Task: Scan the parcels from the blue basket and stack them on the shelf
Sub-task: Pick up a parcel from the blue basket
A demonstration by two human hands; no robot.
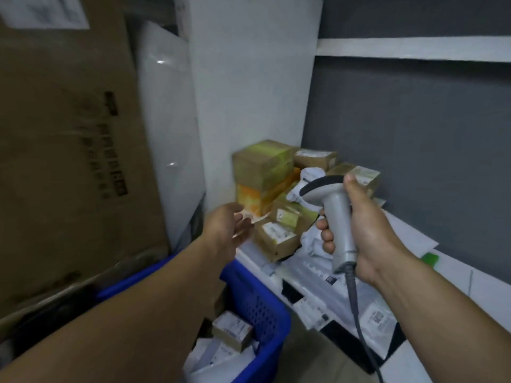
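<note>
Beside the stacked parcels (262, 161), left fingers (243, 225) spread empty; right fingers (327, 236) grip the scanner (336, 211), hiding several.

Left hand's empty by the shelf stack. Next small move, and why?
Probably lower the left hand into the blue basket for the small brown box: that hand holds nothing, parcels remain there, and the right hand grips the scanner.

Just beyond the fingertips of the left hand (226, 230), a stack of boxes (262, 167) blocks the way straight ahead. A small labelled box (276, 239) lies just right of it. To its left, the white side panel (249, 92) and a big cardboard carton (69, 161) close things off. There is open air above the stack, up the grey wall (414, 134). Below the hand is the blue basket (260, 288), open-topped, with parcels (232, 330) inside. The right hand (365, 233) grips the scanner (331, 211). A free gap lies between the hands.
</note>
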